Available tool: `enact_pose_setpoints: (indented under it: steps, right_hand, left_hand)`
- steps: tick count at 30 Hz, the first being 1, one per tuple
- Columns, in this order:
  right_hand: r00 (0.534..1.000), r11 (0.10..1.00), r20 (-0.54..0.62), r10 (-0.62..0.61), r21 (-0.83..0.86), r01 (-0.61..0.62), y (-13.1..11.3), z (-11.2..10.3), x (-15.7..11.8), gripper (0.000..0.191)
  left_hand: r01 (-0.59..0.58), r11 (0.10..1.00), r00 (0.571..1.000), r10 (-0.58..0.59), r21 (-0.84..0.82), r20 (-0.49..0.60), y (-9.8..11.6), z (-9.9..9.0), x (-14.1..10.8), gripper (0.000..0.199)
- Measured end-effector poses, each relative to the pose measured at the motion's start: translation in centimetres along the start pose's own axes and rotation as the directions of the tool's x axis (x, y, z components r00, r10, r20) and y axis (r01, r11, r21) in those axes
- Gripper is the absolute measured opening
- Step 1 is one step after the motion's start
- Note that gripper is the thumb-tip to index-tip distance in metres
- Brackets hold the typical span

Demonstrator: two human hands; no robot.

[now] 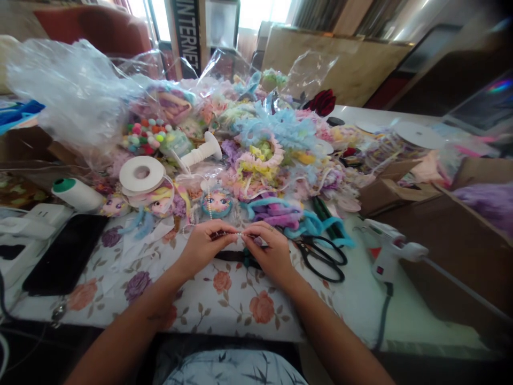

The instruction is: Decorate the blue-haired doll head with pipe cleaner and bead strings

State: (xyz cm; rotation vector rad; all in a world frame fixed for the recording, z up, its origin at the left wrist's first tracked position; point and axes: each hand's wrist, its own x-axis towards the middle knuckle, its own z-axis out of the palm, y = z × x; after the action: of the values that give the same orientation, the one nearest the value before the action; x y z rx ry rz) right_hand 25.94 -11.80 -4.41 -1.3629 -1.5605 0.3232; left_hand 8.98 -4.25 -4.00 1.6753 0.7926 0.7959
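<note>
My left hand (pixel 200 247) and my right hand (pixel 273 252) meet over the flowered cloth (pixel 222 282), thumbs and forefingers closed. Between the fingertips a short piece of a thin beaded strand (pixel 239 233) shows; its ends are hidden by the fingers. Below the hands lies a dark narrow item (pixel 230 255), partly covered, whose kind I cannot make out. Just beyond is a doll face (pixel 217 202) with a blue rim. A string of pearl beads (pixel 209 199) hangs down near it. Black-handled scissors (pixel 324 259) lie right of my right hand.
A heap of pastel trims (pixel 276 128) spreads across the back. White ribbon spools (pixel 141 174) and a thread cone (pixel 76 193) stand at left, near a black phone (pixel 66 254). On the right are a glue gun (pixel 387 248) and a cardboard box (pixel 436 256).
</note>
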Motion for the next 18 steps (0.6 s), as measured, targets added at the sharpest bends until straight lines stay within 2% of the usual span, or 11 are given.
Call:
enact_pose_setpoints:
  steps: [10,18]
  right_hand:
    - [1.000,0.998,0.017,-0.017,0.053,0.017,0.18,0.23,-0.07,0.008]
    - [0.998,0.998,-0.013,-0.059,0.015,0.059,0.55,0.34,-0.29,0.010]
  left_hand:
    - [-0.041,0.999,0.999,0.041,-0.002,-0.012,0.17,-0.03,-0.08,0.014]
    - [-0.050,0.999,0.999,0.050,-0.008,-0.011,0.14,0.14,0.00,0.011]
